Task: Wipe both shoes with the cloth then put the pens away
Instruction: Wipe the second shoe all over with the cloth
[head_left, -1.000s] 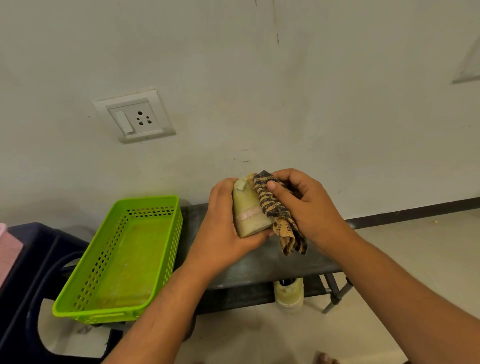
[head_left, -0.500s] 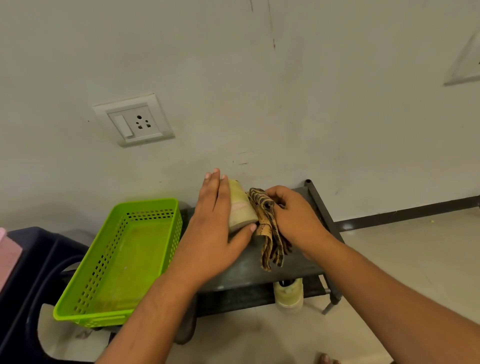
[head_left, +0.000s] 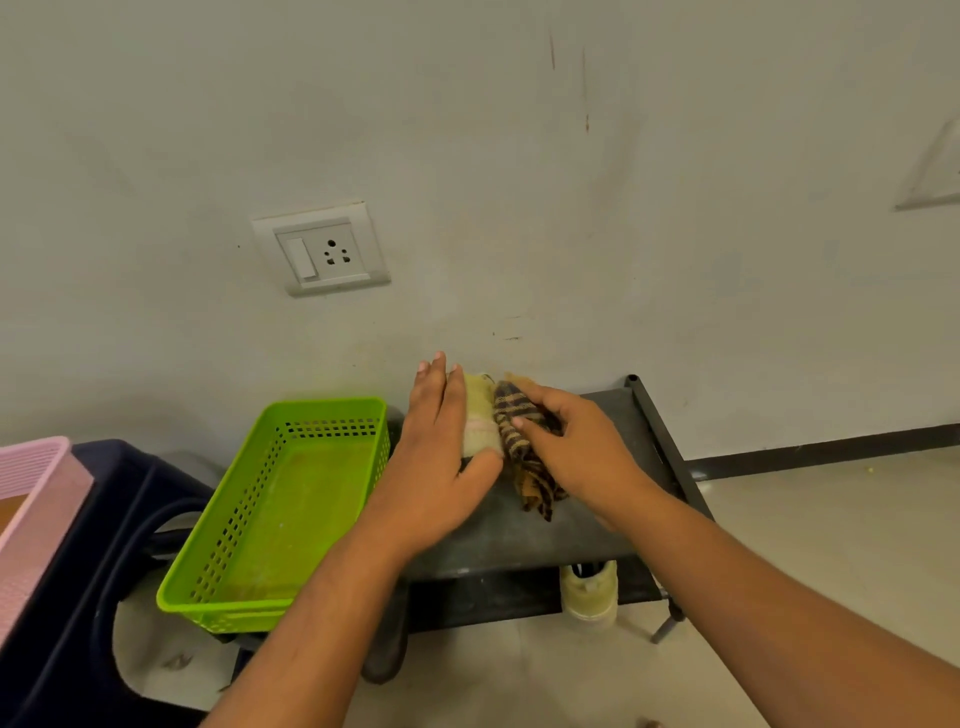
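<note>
Shoe-wiping is under way; left hand (head_left: 441, 467) clasps the shoe (head_left: 480, 421) on the tabletop (head_left: 519, 540), right hand (head_left: 576, 447) grips the cloth (head_left: 519, 436) against it; other shoe (head_left: 589, 592) likely next.

Both bare arms reach forward from the bottom of the view. The left hand (head_left: 441, 467) lies along one side of the shoe (head_left: 480, 421), with its fingers straight and close together (they point away from the person) and its thumb hooked round the near end. The right hand (head_left: 582, 457) has its fingers bent round the cloth (head_left: 519, 436) and holds it against the shoe's other side
</note>
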